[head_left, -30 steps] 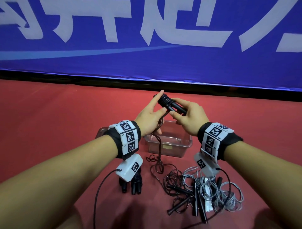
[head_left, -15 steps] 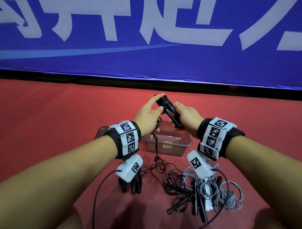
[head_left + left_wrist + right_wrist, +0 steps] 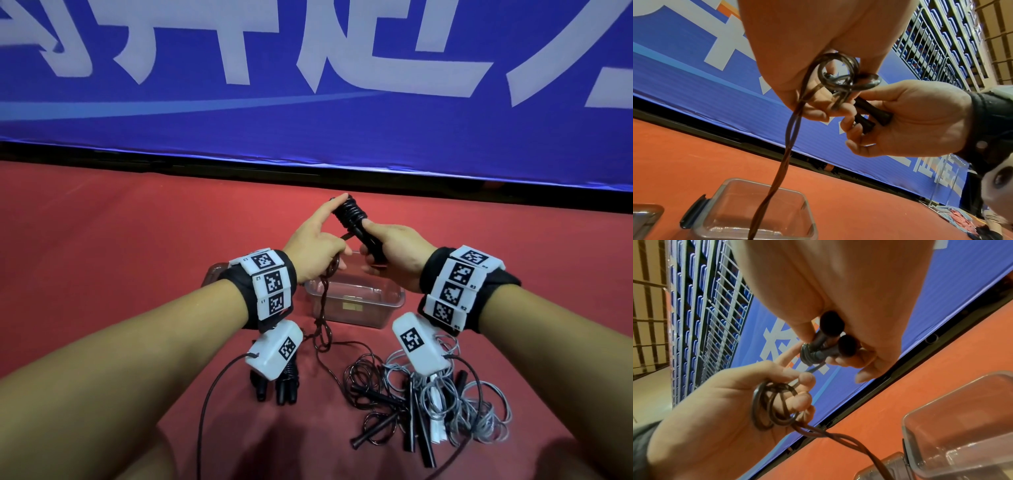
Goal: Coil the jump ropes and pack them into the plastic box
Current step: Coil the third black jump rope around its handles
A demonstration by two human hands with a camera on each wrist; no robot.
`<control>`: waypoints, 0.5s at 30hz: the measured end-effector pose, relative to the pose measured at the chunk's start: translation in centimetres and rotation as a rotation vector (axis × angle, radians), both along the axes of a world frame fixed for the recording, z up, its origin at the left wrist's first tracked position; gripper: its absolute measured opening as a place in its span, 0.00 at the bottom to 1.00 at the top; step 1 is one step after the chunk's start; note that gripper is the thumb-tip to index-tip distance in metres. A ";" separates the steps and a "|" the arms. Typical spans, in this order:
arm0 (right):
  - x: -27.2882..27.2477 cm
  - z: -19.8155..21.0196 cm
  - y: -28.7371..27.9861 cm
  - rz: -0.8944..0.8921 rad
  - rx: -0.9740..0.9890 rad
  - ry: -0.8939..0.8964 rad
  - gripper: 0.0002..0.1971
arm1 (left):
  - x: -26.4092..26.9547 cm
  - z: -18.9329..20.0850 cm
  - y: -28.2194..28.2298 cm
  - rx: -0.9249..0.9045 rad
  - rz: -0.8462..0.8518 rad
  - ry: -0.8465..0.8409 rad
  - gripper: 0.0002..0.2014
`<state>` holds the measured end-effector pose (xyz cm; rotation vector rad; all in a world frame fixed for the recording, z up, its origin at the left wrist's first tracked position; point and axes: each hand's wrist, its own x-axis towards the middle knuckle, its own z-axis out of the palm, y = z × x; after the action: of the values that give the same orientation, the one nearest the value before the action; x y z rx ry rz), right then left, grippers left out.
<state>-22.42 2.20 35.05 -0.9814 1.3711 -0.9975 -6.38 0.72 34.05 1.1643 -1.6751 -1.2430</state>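
Above the clear plastic box, my right hand grips the two black handles of a jump rope, side by side. Turns of black cord are wound round their top. My left hand holds loops of the same cord, its forefinger stretched up to the wound part. From that hand the doubled, twisted cord hangs down in front of the box to the red floor. In the right wrist view both handle butts show inside my right hand, and the cord loops lie in my left palm.
The box's lid lies left of it. A wound black rope bundle lies under my left wrist. A tangle of black and grey ropes with handles lies under my right wrist. A blue banner walls off the far side.
The handles have swung from lying slantwise to more upright, and more cord is now wound round their top. My right wrist has rolled over; the hanging cord has risen off the floor pile.
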 end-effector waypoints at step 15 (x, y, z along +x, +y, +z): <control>-0.4 -0.3 0.0 0.058 -0.072 -0.071 0.14 | 0.1 -0.2 -0.1 0.044 0.009 0.038 0.40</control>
<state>-22.83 2.22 34.72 -1.0241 1.2488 -1.0342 -6.31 0.66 33.82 1.1661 -1.6207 -1.2947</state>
